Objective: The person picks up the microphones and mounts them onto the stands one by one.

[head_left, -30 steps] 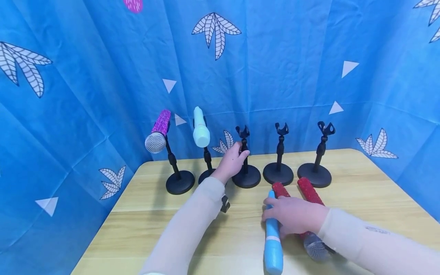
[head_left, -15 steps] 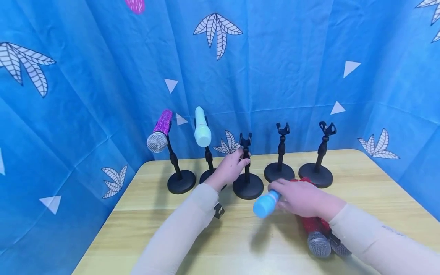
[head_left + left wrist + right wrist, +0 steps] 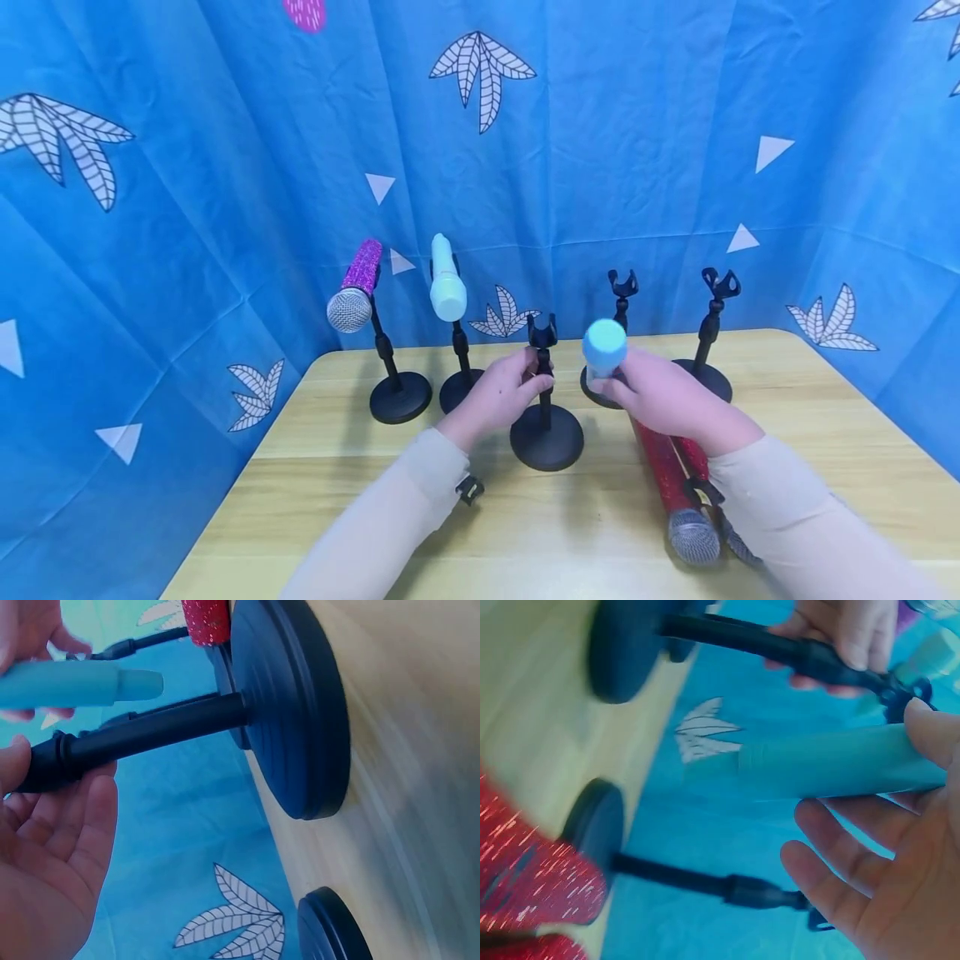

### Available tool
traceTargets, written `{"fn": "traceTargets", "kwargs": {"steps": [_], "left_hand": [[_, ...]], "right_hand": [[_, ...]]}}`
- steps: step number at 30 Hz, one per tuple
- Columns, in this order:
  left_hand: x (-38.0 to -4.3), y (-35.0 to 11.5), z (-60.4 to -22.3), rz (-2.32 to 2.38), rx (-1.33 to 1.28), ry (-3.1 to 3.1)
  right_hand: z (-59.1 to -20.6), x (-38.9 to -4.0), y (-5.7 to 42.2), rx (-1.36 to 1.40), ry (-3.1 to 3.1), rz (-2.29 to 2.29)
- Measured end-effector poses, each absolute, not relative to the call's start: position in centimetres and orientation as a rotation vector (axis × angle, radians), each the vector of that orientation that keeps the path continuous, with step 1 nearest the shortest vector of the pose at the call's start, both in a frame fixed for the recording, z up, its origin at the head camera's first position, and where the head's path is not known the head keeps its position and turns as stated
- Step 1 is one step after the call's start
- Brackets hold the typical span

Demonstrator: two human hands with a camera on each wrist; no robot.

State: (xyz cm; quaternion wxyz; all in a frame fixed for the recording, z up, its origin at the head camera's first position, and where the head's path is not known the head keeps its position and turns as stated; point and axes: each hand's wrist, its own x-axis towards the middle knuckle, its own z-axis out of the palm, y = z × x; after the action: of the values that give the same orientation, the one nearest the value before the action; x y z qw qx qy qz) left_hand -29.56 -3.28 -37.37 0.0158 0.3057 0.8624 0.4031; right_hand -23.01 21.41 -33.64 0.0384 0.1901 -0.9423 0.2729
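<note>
My left hand grips the pole of a black microphone stand, whose clip at the top has nothing in it. In the left wrist view, the thumb and fingers wrap the upper pole. Just to the right, my right hand holds a blue microphone in the air, head up. In the right wrist view, the thumb presses on the microphone's body with fingers under it. The microphone is beside the gripped stand, apart from its clip. Whether that stand's base touches the table cannot be told.
A purple glitter microphone and a mint microphone sit in stands at the left. Two stands with bare clips stand at the right. Red glitter microphones lie under my right forearm. A blue curtain hangs behind the table.
My right hand has lifted the blue microphone off the table and turned it head up, near the stands. My left hand has drawn the middle stand forward, out of the row.
</note>
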Motion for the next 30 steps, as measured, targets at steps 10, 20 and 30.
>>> {"fn": "traceTargets", "kwargs": {"steps": [10,20,30], "left_hand": [[-28.0,-3.3,-37.0,1.205,1.121,2.578],[-27.2,-3.7,-37.0,1.125,1.160,2.547],[-27.5,-3.4,-36.7,1.072,1.239,2.591]], "right_hand": [[-31.6,-24.1,19.7,0.721,-2.611,1.209],[-31.7,-25.1,18.1,0.772,-2.429,1.384],[-32.0,-26.1,16.4,0.855,-2.331,1.451]]}}
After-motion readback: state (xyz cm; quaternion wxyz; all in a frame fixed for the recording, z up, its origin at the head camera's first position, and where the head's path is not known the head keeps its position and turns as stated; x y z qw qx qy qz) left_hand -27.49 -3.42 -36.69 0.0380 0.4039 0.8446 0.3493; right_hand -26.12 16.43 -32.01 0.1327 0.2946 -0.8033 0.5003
